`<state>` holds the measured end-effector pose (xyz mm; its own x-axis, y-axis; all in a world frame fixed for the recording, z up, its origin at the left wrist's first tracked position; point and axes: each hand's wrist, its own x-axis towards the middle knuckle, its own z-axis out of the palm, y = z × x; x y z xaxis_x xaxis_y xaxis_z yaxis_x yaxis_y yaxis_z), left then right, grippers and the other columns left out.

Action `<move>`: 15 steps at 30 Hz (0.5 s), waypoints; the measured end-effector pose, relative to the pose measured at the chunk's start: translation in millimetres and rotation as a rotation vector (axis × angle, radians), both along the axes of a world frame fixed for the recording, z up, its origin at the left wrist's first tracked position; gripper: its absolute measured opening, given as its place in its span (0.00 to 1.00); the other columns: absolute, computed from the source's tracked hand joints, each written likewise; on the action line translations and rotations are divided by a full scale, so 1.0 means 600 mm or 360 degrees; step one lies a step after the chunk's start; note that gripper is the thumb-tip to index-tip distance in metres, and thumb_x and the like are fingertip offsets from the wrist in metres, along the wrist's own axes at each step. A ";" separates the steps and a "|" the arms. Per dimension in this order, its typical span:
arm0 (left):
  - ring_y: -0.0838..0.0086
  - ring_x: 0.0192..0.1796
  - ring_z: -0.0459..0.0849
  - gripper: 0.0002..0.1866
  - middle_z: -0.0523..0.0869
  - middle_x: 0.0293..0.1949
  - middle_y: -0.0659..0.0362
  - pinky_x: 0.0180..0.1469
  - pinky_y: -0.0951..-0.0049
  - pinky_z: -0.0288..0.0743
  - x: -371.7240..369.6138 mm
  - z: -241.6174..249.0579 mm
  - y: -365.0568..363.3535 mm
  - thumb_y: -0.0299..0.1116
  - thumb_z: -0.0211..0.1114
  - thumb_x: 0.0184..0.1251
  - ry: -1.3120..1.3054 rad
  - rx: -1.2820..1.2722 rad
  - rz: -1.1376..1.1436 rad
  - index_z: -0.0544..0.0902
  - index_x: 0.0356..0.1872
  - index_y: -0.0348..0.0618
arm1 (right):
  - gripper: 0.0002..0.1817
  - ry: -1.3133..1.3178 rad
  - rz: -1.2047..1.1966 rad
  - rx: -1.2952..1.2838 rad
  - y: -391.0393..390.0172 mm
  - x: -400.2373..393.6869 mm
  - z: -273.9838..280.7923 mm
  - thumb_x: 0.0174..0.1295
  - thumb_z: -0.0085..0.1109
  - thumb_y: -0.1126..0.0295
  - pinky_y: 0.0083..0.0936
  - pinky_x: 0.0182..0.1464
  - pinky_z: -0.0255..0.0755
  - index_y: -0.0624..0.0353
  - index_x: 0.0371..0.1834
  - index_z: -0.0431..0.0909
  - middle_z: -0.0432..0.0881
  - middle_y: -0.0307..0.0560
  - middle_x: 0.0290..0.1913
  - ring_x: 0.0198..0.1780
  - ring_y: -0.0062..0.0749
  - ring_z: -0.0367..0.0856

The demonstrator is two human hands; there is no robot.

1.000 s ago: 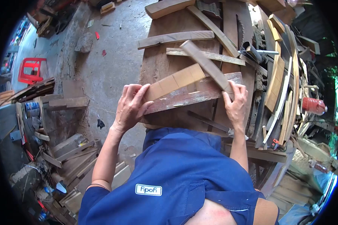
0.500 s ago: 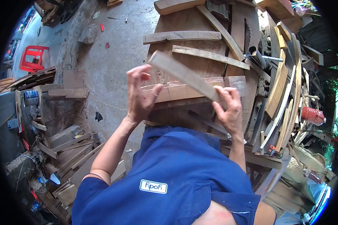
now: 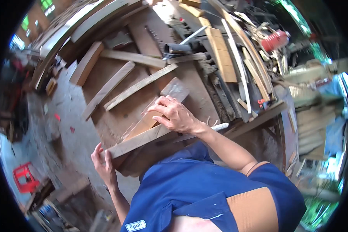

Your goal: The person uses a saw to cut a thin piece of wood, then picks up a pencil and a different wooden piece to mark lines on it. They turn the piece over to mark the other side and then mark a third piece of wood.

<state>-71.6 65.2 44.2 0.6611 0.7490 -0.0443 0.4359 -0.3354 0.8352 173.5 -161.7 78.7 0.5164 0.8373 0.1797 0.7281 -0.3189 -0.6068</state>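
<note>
A pale curved wooden strip (image 3: 141, 140) lies slanting in front of my body, resting along the near edge of the work surface. My left hand (image 3: 104, 164) is closed on its left end, thumb against the near side. My right hand (image 3: 176, 115) bends over the strip towards its right end, thumb and fingers curled on it; the contact is partly hidden. Just behind the strip lies another piece of wood (image 3: 143, 125), partly covered by my right hand. A greyish flat block (image 3: 175, 89) sits past my right fingertips.
Several wooden strips (image 3: 141, 87) lie across the brown board surface (image 3: 189, 100). A dark tube (image 3: 178, 49) and stacked curved timber (image 3: 222, 54) stand to the right, near a red container (image 3: 275, 41). A red plastic object (image 3: 25, 178) lies on the floor at left.
The raised strip has come down in front of my body. My left hand, apart from it before, now grips its left end. The view has turned, so the surroundings appear rotated.
</note>
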 end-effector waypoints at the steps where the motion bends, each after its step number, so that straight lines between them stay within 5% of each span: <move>1: 0.63 0.58 0.76 0.20 0.78 0.54 0.52 0.64 0.64 0.65 0.008 -0.001 -0.002 0.36 0.63 0.70 -0.0011 0.0011 -0.0049 0.79 0.60 0.41 | 0.12 0.0054 -0.0124 0.0088 -0.011 0.010 -0.006 0.64 0.61 0.64 0.39 0.56 0.73 0.54 0.48 0.82 0.80 0.49 0.45 0.51 0.46 0.79; 3: 0.59 0.64 0.70 0.23 0.73 0.61 0.50 0.68 0.60 0.59 0.005 0.004 -0.015 0.37 0.65 0.69 0.0121 0.0659 0.0053 0.77 0.64 0.44 | 0.10 0.0110 -0.0334 0.0203 -0.019 0.042 -0.018 0.65 0.60 0.66 0.39 0.56 0.74 0.55 0.45 0.84 0.81 0.51 0.44 0.49 0.47 0.79; 6: 0.56 0.69 0.64 0.26 0.69 0.65 0.49 0.70 0.57 0.55 0.023 0.037 -0.035 0.37 0.67 0.66 0.0161 0.1097 -0.0076 0.77 0.65 0.47 | 0.08 -0.0107 -0.0546 0.0404 -0.004 0.131 -0.057 0.64 0.59 0.74 0.40 0.48 0.79 0.58 0.44 0.84 0.84 0.54 0.37 0.43 0.50 0.83; 9: 0.56 0.69 0.63 0.26 0.70 0.66 0.49 0.71 0.56 0.55 0.032 0.047 -0.049 0.34 0.70 0.61 0.0171 0.1144 -0.0224 0.79 0.63 0.51 | 0.07 -0.0355 -0.0464 0.0439 0.060 0.227 -0.054 0.64 0.58 0.76 0.39 0.44 0.80 0.61 0.42 0.84 0.85 0.55 0.37 0.40 0.50 0.86; 12: 0.55 0.69 0.63 0.25 0.69 0.66 0.51 0.72 0.54 0.55 0.030 0.056 -0.067 0.33 0.72 0.59 0.0130 0.1177 -0.0307 0.81 0.60 0.54 | 0.10 -0.0772 -0.0496 -0.0160 0.131 0.295 -0.069 0.64 0.52 0.74 0.40 0.43 0.84 0.59 0.38 0.84 0.87 0.53 0.36 0.40 0.48 0.88; 15: 0.55 0.68 0.64 0.23 0.70 0.64 0.52 0.71 0.54 0.56 0.003 0.064 -0.084 0.33 0.72 0.59 0.0248 0.1203 -0.0341 0.82 0.59 0.53 | 0.14 -0.0521 -0.0323 -0.0936 0.177 0.339 -0.045 0.63 0.54 0.71 0.41 0.51 0.83 0.60 0.47 0.86 0.87 0.58 0.50 0.52 0.48 0.87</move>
